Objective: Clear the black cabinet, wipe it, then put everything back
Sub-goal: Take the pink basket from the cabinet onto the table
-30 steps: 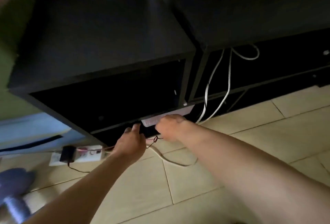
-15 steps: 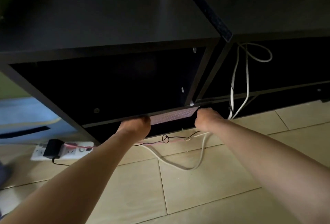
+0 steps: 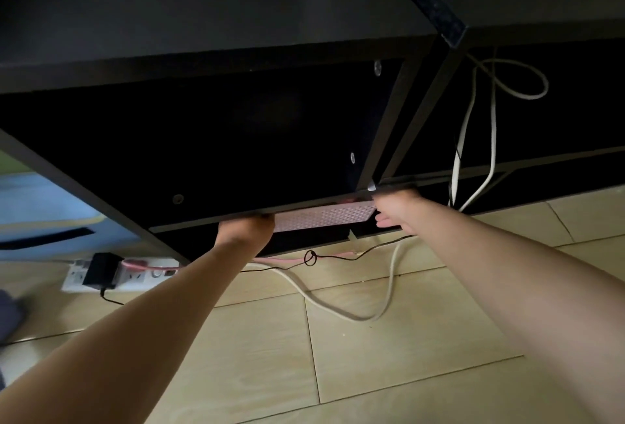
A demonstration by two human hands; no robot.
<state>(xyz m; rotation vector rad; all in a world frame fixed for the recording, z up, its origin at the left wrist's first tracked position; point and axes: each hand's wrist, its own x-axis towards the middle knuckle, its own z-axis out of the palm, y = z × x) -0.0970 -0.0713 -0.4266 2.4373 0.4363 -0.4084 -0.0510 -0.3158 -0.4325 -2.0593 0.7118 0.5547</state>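
Left hand (image 3: 245,230): grips panel (image 3: 324,217) at 9 o'clock end
Right hand (image 3: 398,213): grips 3 o'clock end
Cabinet (image 3: 203,18): panel under shelf (image 3: 209,219)

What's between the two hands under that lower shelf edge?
A flat, pale patterned panel spans the gap between the left hand and the right hand, just below a shelf edge of the black cabinet, in the head view.

The black cabinet (image 3: 216,18) looked like smooth, matt wood. The floor (image 3: 406,356) tiles had a pale wood grain. The white cable (image 3: 338,312) looked like shiny plastic.
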